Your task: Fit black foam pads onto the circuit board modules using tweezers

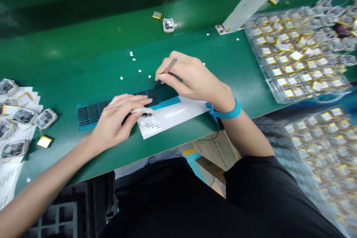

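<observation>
My right hand (186, 74) grips a pair of tweezers (170, 66), their tips down at the right end of a sheet of small black strips (93, 113) on blue backing. A blue band circles that wrist. My left hand (119, 117) rests over the middle of the sheet, thumb and fingers closed on a small white device housing (142, 111) with dark electronics showing. Beneath the housing lies a white label sheet (173, 117) with printed text at its left end. Whether a strip is between the tweezer tips is too small to tell.
Clear trays (295, 55) of yellow-edged battery cells stand at the right, with more stacked below. A white post (251, 2) rises behind. Several open housings (46, 118) lie on papers at the left. Another housing (168, 25) and a battery (157, 15) sit at the back.
</observation>
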The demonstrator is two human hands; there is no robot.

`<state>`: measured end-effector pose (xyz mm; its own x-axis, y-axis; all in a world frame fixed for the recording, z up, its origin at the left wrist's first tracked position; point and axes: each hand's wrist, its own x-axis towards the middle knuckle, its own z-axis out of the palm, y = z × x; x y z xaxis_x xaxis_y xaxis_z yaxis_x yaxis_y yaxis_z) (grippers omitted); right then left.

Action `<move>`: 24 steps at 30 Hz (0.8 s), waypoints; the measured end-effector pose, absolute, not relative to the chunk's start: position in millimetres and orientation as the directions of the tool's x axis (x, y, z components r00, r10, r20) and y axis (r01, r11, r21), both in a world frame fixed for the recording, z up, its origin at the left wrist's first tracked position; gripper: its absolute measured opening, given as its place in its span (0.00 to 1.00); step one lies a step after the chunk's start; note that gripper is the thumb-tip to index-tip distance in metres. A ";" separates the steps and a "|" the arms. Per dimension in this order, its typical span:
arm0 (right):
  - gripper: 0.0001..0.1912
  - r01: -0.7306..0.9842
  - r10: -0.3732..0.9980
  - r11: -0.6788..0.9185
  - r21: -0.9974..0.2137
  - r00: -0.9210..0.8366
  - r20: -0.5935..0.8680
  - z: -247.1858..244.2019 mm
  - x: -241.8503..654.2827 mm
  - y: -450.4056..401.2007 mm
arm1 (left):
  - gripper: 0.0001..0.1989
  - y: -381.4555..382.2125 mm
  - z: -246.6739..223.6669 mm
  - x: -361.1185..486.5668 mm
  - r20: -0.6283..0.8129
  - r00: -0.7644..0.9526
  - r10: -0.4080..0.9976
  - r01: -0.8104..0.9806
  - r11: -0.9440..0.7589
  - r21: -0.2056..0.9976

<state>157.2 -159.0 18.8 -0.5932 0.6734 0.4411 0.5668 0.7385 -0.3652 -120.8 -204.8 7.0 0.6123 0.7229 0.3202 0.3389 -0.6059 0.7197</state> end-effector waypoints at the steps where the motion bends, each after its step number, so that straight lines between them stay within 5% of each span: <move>1: 0.21 0.572 0.674 0.739 -0.356 -0.609 0.419 16.5 157.2 -158.1 | 0.10 -200.2 4.2 -118.7 0.298 0.641 0.708 0.345 -0.612 0.712; 8: 0.21 0.538 0.646 0.763 -0.359 -0.664 0.376 14.2 157.6 -158.5 | 0.13 -193.8 -7.5 -113.7 0.230 0.703 0.673 0.417 -0.651 0.634; 12: 0.19 0.500 0.562 0.827 -0.257 -0.722 0.403 14.2 154.7 -162.3 | 0.15 -193.6 -7.3 -110.5 0.221 0.719 0.659 0.453 -0.685 0.571; 20: 0.09 0.500 0.516 0.837 -0.222 -0.585 0.626 9.7 148.7 -163.5 | 0.12 -198.1 -6.5 -116.0 0.390 0.746 0.539 0.373 -0.824 0.426; 22: 0.07 0.489 0.491 0.842 -0.226 -0.523 0.697 8.1 148.1 -164.9 | 0.13 -203.2 0.5 -124.0 0.512 0.657 0.554 0.380 -0.829 0.409; 24: 0.08 0.490 0.474 0.842 -0.226 -0.473 0.743 7.6 148.1 -166.5 | 0.16 -201.5 9.0 -132.0 0.548 0.388 0.741 0.476 -0.670 0.569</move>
<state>148.1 -166.5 7.6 -0.4729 0.4743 0.7425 0.4900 0.8420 -0.2258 -132.0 -201.5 9.0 0.3880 0.7409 0.5482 0.4764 -0.6704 0.5689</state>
